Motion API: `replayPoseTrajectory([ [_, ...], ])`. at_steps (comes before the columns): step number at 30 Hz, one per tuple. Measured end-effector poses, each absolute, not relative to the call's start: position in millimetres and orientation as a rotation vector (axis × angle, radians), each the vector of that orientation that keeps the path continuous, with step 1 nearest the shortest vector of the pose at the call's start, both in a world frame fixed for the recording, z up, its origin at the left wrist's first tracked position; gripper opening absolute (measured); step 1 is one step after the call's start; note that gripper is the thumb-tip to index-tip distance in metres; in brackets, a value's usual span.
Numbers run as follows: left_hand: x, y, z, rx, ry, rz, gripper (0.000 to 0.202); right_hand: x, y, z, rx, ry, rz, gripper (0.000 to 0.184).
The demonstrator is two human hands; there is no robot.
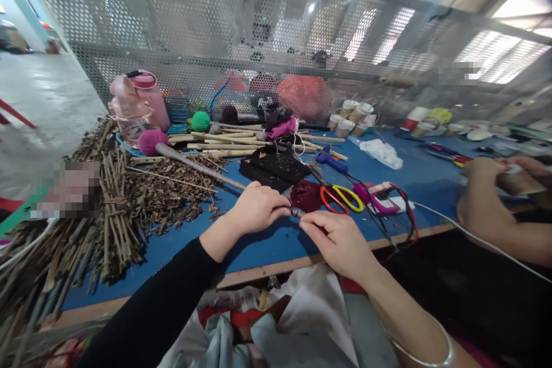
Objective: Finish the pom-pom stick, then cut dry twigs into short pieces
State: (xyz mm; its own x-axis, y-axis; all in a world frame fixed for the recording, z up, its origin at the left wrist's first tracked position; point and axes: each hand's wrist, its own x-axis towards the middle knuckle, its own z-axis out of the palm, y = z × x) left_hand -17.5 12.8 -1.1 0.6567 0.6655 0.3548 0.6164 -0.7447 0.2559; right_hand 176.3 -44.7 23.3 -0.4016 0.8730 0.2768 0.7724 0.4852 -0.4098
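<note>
A long grey stick (202, 168) with a round magenta head (152, 142) slants across the bench from the left. My left hand (261, 207) is closed around it near its lower end. My right hand (338, 237) pinches the tip of that end, where a short wrapped, mottled piece shows between both hands. Just beyond my fingers lie a dark red cloth (305, 194), a black cloth (276, 168) and scissors (340, 198) with red and yellow handles. A blue glue gun (331, 159) rests behind the scissors.
Dry stems (116, 213) and brown leaf litter (172, 192) cover the bench's left side. Pale sticks (228, 144) and a green ball (200, 121) lie behind. A pink bottle (150, 100) stands by the perforated screen (181, 29). At right, a co-worker's arms (487, 195) work beside a white cable (457, 224).
</note>
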Motion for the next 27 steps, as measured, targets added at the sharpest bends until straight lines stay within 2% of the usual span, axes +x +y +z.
replayPoseTrajectory([
  [13,-15,11,-6,2.801,1.079,0.619,0.025,179,-25,38,-1.205,-2.364,0.47,0.021],
  [19,-17,11,-5,2.819,1.072,0.643,0.03,185,-11,33,-1.283,-2.252,0.493,0.02],
  [27,-16,12,-5,2.811,1.068,0.605,0.033,192,-11,36,-1.133,-2.347,0.489,0.02],
])
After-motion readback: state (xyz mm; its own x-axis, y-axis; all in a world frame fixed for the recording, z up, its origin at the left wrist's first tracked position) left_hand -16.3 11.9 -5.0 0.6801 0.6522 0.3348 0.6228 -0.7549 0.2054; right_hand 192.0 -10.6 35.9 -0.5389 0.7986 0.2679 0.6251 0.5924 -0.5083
